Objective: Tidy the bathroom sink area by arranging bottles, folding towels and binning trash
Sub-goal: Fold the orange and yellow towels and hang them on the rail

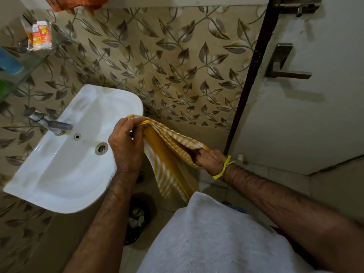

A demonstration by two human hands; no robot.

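Note:
A yellow and white striped towel (169, 154) is stretched between both hands to the right of the white sink (65, 174). My left hand (127, 143) pinches its top corner near the sink's right rim. Gripping the other top edge, my right hand (208, 159) has its fingers tucked into the cloth. The rest of the towel hangs down, folded over itself. On the glass shelf (39, 56) at upper left stand small orange and white packets (40, 35). A dark bin (137, 217) with crumpled trash sits on the floor under the sink.
A metal tap (53, 125) juts over the basin at left. A blue object (9, 62) and a green one (4, 88) lie on lower glass shelves. A door with a metal handle (285, 66) stands close on the right. An orange cloth (74, 2) hangs at the top.

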